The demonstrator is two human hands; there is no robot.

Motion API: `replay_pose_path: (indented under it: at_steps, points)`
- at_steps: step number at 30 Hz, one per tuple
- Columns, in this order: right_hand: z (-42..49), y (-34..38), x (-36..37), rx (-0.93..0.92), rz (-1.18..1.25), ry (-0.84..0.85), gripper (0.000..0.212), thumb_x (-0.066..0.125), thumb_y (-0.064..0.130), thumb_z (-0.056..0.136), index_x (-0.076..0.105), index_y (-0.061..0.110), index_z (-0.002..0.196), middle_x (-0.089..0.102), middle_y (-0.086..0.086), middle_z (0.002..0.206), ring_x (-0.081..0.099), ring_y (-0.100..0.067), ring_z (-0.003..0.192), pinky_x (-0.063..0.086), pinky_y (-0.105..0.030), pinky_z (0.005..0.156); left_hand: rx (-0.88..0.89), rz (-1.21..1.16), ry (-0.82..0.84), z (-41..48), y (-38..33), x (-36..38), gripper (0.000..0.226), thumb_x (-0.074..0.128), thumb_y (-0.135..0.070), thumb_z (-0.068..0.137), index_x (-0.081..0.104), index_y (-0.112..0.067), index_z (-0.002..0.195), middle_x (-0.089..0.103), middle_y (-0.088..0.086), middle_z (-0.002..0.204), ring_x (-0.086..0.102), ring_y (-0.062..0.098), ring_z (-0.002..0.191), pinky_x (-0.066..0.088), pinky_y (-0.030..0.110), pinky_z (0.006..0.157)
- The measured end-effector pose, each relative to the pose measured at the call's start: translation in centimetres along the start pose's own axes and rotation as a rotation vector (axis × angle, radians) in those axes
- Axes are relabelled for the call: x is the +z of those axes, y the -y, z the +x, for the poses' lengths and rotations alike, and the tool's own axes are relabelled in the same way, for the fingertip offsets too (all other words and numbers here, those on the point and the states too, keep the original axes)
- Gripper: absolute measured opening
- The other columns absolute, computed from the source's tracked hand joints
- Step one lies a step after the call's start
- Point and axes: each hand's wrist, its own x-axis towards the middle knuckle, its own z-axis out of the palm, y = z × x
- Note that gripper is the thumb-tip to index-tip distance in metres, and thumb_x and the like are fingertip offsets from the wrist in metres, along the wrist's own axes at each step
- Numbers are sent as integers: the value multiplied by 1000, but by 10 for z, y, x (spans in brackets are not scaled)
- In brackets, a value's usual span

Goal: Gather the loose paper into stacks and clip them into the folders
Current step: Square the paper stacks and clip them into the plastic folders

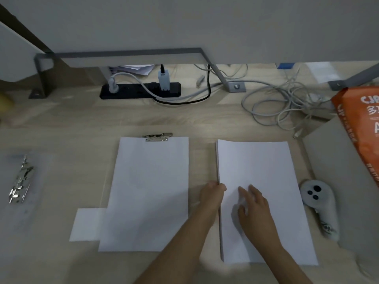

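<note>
Two hands at loose paper stack (pixel 266 165), right of the clipped folder (pixel 158 137): left hand (pixel 212 194) pinching its left edge, right hand (pixel 255 208) pressing flat, fingers straight. Risk: sheets skewing under uneven lift.

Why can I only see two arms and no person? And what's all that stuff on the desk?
The camera sits on the person's head and looks down, so only their arms show. The left hand grips the left edge of the paper stack, and the right hand lies flat on top. Beside it, the clipped paper is held under a folder clip. Far left lies a clear folder with a shiny clip. There's also a white controller, a black power strip, cables and an orange paper pack.
</note>
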Motion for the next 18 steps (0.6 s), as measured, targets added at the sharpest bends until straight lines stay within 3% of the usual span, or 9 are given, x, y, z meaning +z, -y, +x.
replay_pose_path:
  at_steps: [1,4,7,11,14,18]
  points:
    - [-1,2,-2,20,35,-1,45,47,20,94,42,15,138,28,-11,152,29,-28,138,29,-34,110,4,-18,-5,-1,3,2,22,45,-20,88,59,-7,100,53,4,74,53,22,74,43,29,67]
    - [0,10,-9,108,218,26,49,48,38,92,43,18,136,28,-6,152,29,-23,139,28,-35,111,89,-130,-1,-12,16,7,19,39,-29,96,56,-22,103,64,8,104,61,23,99,49,34,89]
    - [0,13,-16,144,380,48,52,50,48,87,44,26,134,30,-1,151,29,-18,139,28,-37,111,214,-218,53,-31,28,15,21,42,-25,98,59,-23,110,65,-1,108,61,12,101,50,24,87]
    - [-4,8,-23,159,537,54,44,49,45,89,48,33,132,35,4,149,32,-15,137,27,-38,114,331,-154,103,-44,39,26,31,43,-35,96,53,-33,126,59,-16,125,55,-1,116,44,23,100]
    - [-5,3,-25,165,642,71,41,48,44,90,55,29,127,40,5,146,37,-11,134,27,-33,113,362,-165,107,-46,40,28,33,42,-36,96,49,-37,129,56,-22,126,52,-8,116,43,17,100]
    - [-6,0,-23,167,682,61,40,48,42,91,56,25,126,43,7,143,39,-7,130,27,-25,109,362,-252,96,-46,35,34,30,43,-19,97,49,-32,124,58,-21,115,56,-21,97,44,4,84]
